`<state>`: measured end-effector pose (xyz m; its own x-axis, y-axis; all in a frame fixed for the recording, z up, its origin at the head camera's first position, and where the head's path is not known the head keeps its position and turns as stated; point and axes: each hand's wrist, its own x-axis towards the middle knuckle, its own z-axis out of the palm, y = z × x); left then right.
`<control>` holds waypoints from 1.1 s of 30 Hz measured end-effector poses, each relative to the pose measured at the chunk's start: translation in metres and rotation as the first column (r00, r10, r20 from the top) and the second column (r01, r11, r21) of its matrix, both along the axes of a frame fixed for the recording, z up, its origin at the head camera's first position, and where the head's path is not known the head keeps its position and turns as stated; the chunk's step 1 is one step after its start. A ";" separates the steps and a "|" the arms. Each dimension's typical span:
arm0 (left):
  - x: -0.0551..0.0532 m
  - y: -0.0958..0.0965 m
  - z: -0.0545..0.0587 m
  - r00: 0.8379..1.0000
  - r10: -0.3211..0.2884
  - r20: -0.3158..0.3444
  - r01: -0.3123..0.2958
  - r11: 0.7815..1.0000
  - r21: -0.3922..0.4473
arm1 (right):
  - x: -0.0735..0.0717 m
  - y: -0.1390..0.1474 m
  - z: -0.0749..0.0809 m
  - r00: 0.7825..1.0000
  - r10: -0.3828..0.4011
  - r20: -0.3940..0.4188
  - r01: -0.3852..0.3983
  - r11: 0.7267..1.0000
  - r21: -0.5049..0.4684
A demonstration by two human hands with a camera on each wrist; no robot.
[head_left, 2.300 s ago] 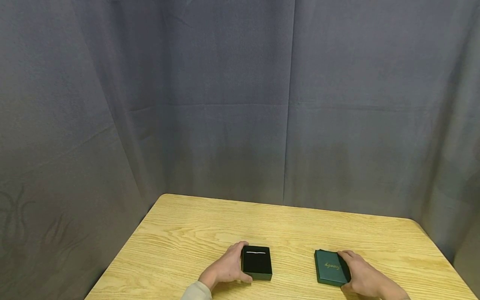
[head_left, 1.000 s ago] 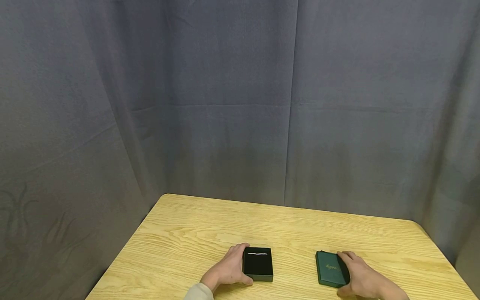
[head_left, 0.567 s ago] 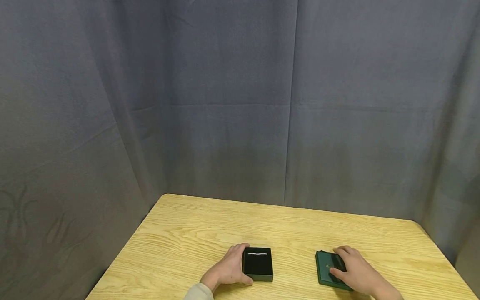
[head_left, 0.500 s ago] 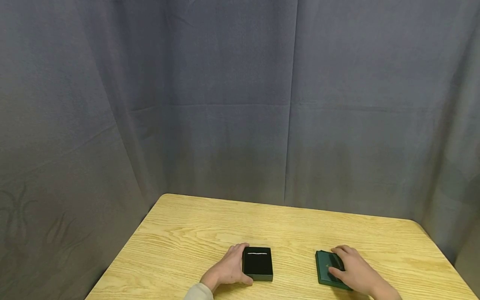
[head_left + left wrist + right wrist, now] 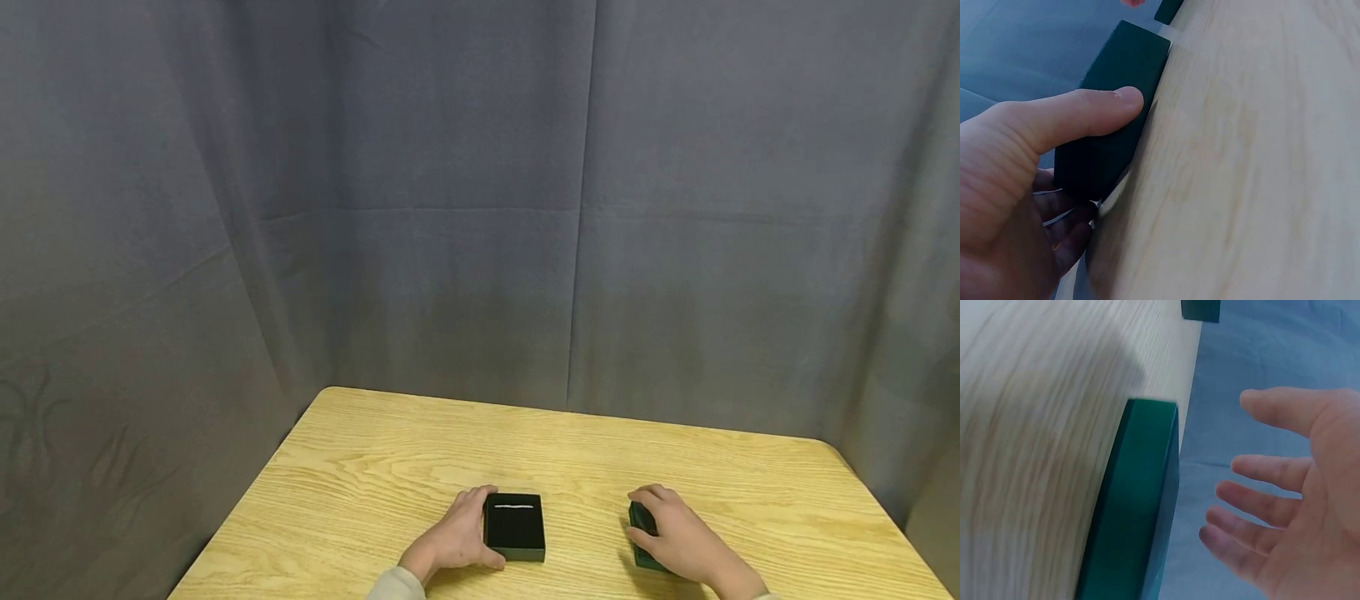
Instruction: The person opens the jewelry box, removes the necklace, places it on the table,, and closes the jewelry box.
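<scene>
In the head view a green box base point(image 5: 516, 533) with a black insert lies on the table, a thin pale strip near the insert's far edge. My left hand point(image 5: 456, 537) grips its left side, thumb at the near side and fingers at the far corner. In the left wrist view the thumb point(image 5: 1100, 111) presses flat along the box's green side point(image 5: 1129, 56). Farther right lies the green box lid point(image 5: 647, 560), mostly hidden beneath my right hand point(image 5: 686, 537). The right wrist view shows that hand point(image 5: 1297, 494) held above the lid point(image 5: 1132, 500), fingers spread and apart from it.
The wooden table point(image 5: 450, 433) has rounded far corners. Grey curtains point(image 5: 450, 208) hang behind it and on the left. A stretch of table lies between the box base and the lid.
My right hand has let go of the lid's right side, risen and moved left over it. The lid lies where it was, and my left hand stays on the box base.
</scene>
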<state>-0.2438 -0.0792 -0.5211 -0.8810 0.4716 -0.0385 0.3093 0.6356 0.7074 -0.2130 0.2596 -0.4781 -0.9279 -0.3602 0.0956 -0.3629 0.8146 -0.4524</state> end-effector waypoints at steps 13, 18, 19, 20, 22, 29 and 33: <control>-0.003 -0.002 -0.005 1.000 -0.001 -0.007 0.001 1.000 0.014 | -0.002 -0.028 -0.001 0.997 0.077 0.018 -0.076 0.995 -0.059; -0.003 -0.004 -0.007 1.000 -0.005 0.004 0.005 0.999 0.039 | -0.004 -0.039 -0.001 0.994 0.108 0.024 -0.106 0.992 -0.064; -0.003 -0.004 -0.008 1.000 -0.009 0.003 0.009 0.999 0.044 | -0.004 -0.041 -0.001 0.994 0.111 0.022 -0.109 0.992 -0.062; -0.003 -0.004 -0.008 1.000 -0.012 0.006 0.011 0.999 0.049 | -0.004 -0.043 -0.001 0.993 0.113 0.023 -0.112 0.992 -0.065; -0.003 -0.005 -0.009 1.000 -0.015 0.009 0.014 0.998 0.055 | -0.004 -0.047 -0.001 0.992 0.122 0.016 -0.121 0.991 -0.063; -0.004 -0.006 -0.011 1.000 -0.008 0.026 0.006 0.997 0.083 | -0.007 -0.059 0.000 0.988 0.152 0.017 -0.151 0.987 -0.060; -0.004 -0.006 -0.011 1.000 0.002 0.025 -0.004 0.996 0.090 | -0.009 -0.068 0.000 0.984 0.177 0.007 -0.177 0.984 -0.037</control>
<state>-0.2479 -0.0854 -0.5316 -0.8816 0.4717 -0.0182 0.2891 0.5700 0.7691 -0.2222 0.1916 -0.4780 -0.8507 -0.5155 0.1026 -0.4952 0.7208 -0.4850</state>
